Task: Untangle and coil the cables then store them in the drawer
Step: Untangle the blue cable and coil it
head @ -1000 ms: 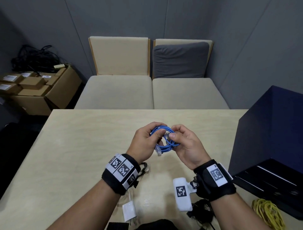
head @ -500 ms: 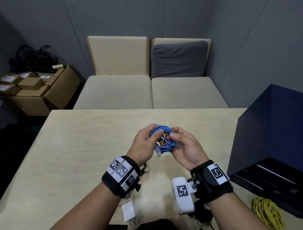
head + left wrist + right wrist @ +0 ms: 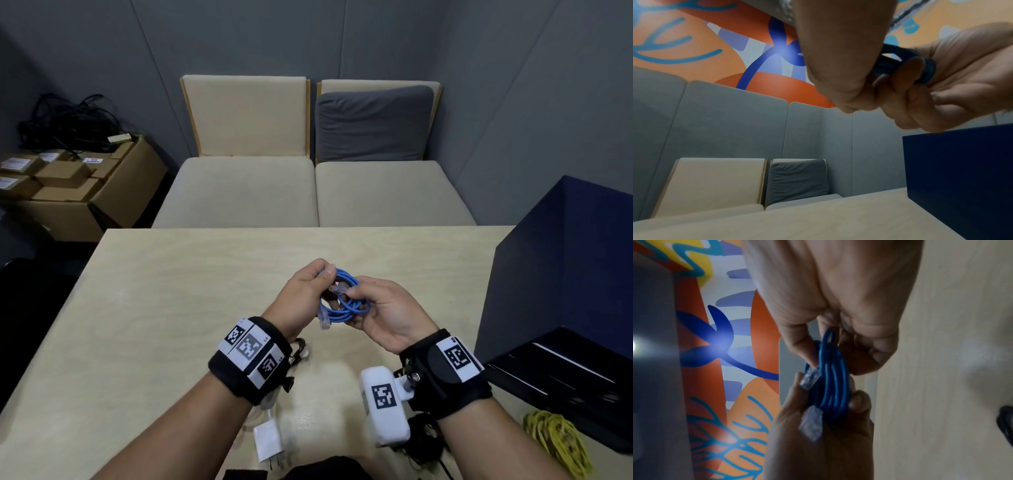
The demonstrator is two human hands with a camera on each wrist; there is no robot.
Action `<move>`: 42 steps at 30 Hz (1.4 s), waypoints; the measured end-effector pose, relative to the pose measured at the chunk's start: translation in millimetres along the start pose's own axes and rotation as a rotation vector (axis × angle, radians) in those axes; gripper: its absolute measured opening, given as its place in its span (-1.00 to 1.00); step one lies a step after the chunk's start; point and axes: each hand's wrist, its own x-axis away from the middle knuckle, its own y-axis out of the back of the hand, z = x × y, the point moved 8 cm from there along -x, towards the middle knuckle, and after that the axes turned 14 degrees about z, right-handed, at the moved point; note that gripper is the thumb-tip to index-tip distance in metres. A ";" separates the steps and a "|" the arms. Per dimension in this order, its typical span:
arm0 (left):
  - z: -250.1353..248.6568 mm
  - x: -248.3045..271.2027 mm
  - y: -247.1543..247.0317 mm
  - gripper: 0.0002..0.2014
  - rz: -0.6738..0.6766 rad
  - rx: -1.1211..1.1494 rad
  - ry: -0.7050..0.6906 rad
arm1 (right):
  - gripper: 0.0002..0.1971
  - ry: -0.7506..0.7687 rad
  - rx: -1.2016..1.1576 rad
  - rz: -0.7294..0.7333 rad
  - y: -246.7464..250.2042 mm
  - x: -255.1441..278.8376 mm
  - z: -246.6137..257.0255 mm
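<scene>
I hold a blue network cable [image 3: 344, 306], wound into a small coil, above the middle of the table [image 3: 171, 308]. My left hand [image 3: 318, 284] grips the coil's left side, thumb on top. My right hand [image 3: 371, 303] lies palm up under the right side and pinches one clear plug [image 3: 340, 290] against the coil. The other plug [image 3: 324, 322] hangs down at the left. In the right wrist view the blue cable [image 3: 833, 379] runs between both hands with both plugs [image 3: 811, 423] showing. The dark blue drawer cabinet [image 3: 565, 274] stands at the right, its bottom drawer [image 3: 548, 380] open.
A yellow cable [image 3: 556, 442] lies tangled at the table's near right, in front of the drawer. A white charger [image 3: 269, 442] and a black cable bundle [image 3: 424, 442] lie near the front edge. Another black cable [image 3: 299, 350] shows beside my left wrist. A sofa [image 3: 308, 192] stands beyond the table.
My right hand has turned palm up under the coil, and the coil now lies flatter. Both hands have kept their hold and stayed over the same part of the table.
</scene>
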 end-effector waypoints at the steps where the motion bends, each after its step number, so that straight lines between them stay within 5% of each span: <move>1: -0.8 0.0 0.2 -0.74 -0.008 -0.014 0.006 | -0.83 0.003 0.004 -0.019 -0.2 0.2 0.3; 11: -3.2 -1.9 -0.7 -0.80 -0.078 0.105 0.073 | -0.93 -0.058 -0.054 -0.067 -1.7 1.7 2.0; 15: -5.5 -4.0 -7.0 -0.93 -0.008 0.180 0.071 | -0.91 -0.018 -0.071 -0.096 -3.1 -1.3 5.8; 27: -12.4 -9.2 -5.1 -0.78 0.112 0.033 -0.031 | -0.85 0.131 -0.101 -0.111 -9.7 2.7 20.9; 34: -19.2 -9.8 -3.6 -0.77 -0.011 -0.195 -0.036 | -0.81 0.133 -0.046 -0.134 -8.5 3.9 20.9; 42: -30.4 -7.9 -7.0 -0.73 0.023 -0.287 -0.041 | -0.78 0.142 -0.031 -0.124 -8.2 4.3 26.9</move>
